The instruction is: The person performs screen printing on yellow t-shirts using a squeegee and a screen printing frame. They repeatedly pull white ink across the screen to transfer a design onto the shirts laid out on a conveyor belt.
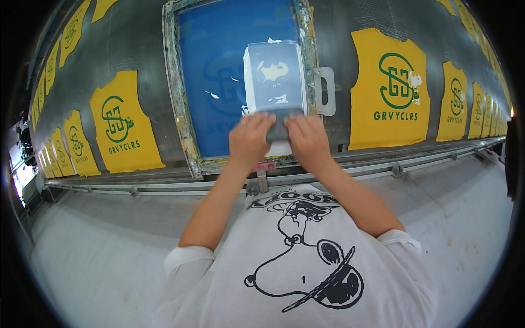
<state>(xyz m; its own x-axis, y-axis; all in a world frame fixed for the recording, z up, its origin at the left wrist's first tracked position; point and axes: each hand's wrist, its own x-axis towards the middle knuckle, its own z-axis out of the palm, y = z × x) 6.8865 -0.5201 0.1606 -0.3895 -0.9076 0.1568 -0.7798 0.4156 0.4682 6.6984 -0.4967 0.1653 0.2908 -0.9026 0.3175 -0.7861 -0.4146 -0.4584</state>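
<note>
My left hand point(249, 141) and my right hand point(309, 141) are closed side by side on a dark grey squeegee point(280, 123). It stands near the close end of a screen-printing frame point(182, 93) with blue mesh point(216, 38). Beyond the squeegee, a pale rectangular area point(273, 82) carries smears of white ink point(274, 101) and a light figure-shaped patch. Flecks of white ink also dot the blue mesh to the left. The squeegee's blade edge is hidden by my hands.
Yellow shirt pieces point(402, 128) with green prints lie along the dark printing table point(333, 49) on both sides; those at right also bear a white figure. A pale handle point(327, 92) sits at the frame's right side. A metal rail point(355, 171) runs along the table's near edge.
</note>
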